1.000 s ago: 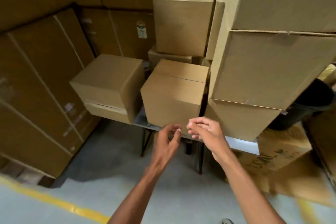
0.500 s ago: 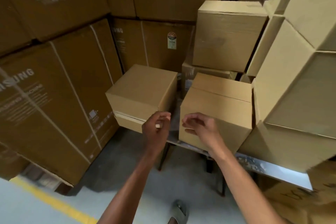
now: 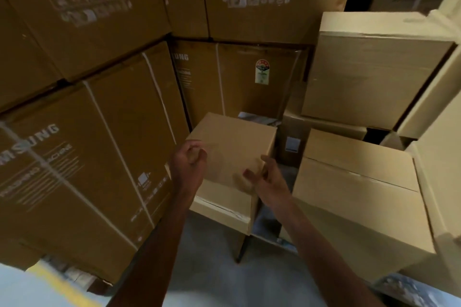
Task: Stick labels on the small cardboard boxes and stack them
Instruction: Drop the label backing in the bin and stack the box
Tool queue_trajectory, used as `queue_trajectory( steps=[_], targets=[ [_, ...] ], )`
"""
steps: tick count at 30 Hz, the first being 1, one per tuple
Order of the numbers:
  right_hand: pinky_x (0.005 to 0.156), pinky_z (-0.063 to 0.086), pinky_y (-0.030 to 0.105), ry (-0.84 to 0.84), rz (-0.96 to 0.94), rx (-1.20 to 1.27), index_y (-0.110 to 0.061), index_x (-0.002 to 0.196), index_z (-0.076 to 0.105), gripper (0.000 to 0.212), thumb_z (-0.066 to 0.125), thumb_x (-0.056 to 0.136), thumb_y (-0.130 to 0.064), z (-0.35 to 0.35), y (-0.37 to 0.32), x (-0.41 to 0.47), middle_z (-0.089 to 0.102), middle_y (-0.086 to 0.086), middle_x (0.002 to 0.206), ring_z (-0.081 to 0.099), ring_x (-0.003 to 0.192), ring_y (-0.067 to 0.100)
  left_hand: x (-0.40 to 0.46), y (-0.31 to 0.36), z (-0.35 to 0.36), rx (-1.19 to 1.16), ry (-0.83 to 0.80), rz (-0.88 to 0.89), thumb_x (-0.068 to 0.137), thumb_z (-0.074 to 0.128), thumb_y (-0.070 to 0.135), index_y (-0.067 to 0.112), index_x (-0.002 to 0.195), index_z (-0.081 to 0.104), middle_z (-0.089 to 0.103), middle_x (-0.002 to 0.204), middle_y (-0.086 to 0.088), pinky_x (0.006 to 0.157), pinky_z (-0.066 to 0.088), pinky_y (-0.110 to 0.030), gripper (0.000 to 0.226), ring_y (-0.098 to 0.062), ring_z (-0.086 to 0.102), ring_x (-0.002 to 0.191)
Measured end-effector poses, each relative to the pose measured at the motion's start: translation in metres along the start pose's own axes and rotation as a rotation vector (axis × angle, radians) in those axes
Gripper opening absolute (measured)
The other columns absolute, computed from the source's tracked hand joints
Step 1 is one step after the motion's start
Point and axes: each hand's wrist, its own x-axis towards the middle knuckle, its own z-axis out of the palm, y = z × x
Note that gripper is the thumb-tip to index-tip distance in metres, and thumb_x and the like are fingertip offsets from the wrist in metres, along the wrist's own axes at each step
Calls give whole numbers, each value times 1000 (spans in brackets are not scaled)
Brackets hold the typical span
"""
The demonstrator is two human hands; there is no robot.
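A small plain cardboard box [image 3: 233, 139] sits on top of another small box [image 3: 222, 208] at the left end of a metal table [image 3: 270, 240]. My left hand [image 3: 188, 166] hovers at the top box's near left corner, fingers curled, thumb and fingertips pinching what looks like a small pale label, mostly hidden by blur. My right hand [image 3: 265, 178] is over the near right corner with its fingers loosely spread, touching or just above the box top. A second small box [image 3: 359, 182] stands to the right on the table.
Tall printed appliance cartons [image 3: 74, 157] wall off the left and the back. More plain boxes [image 3: 369, 70] are stacked at the right, close to the table. Grey floor [image 3: 224, 281] with a yellow line [image 3: 57, 286] lies below my arms.
My view has swung left and closer to the left stack. Both hands moved apart from in front of the middle box to the left top box, and my right hand's fingers uncurled.
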Motion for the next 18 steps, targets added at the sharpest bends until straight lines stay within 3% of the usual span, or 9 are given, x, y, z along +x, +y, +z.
queue_trajectory(
  steps=[2,4,8,10,12,14,16,18],
  targets=[
    [102,53,52,36,-40,-1,-63,131,36,84,77,60,-81,4,16,11,45,1,146,54,128,25,13,-6,0,19,6,-27,86,65,19,30,98,69,70,111,1,92,56,-44,16,-19,66,105],
    [97,57,51,55,-77,-18,-68,120,40,74,77,58,-82,6,42,26,45,0,145,56,126,24,22,-7,3,47,-32,-16,87,66,17,30,100,68,69,115,1,93,55,-47,19,-19,64,108],
    [93,59,47,100,-63,-55,-62,116,46,61,78,64,-64,6,17,4,50,3,139,60,118,23,29,0,19,103,-146,75,84,70,12,29,101,68,66,117,4,100,51,-46,24,-19,61,113],
    [100,54,44,141,-65,-160,-46,131,49,60,79,80,-49,-1,6,-5,50,0,138,57,120,19,21,7,30,116,-228,104,84,71,11,29,102,69,64,116,6,102,50,-45,26,-17,59,113],
    [100,53,45,204,-124,-238,-33,130,57,46,77,89,-38,-17,-3,-12,57,-4,130,59,117,16,7,12,41,128,-319,178,83,70,11,31,102,68,62,111,13,99,49,-40,28,-13,57,109],
    [96,55,46,294,-177,-257,-33,121,62,38,75,87,-45,-38,-13,-25,64,-8,119,62,111,11,-12,19,54,133,-431,265,83,69,14,34,105,66,59,110,17,96,46,-32,29,-8,54,109],
    [93,56,47,419,-182,-309,-32,123,63,43,72,86,-52,-59,-17,-37,64,-5,124,63,111,15,-32,26,72,103,-553,357,87,67,17,31,111,66,58,114,16,92,45,-26,28,-7,53,109],
    [92,53,46,549,-164,-451,-23,127,64,41,74,90,-39,-81,-13,-48,63,5,126,60,112,24,-53,37,88,55,-717,366,92,66,25,28,123,62,53,122,15,90,43,-21,31,-5,52,111]
  ],
)
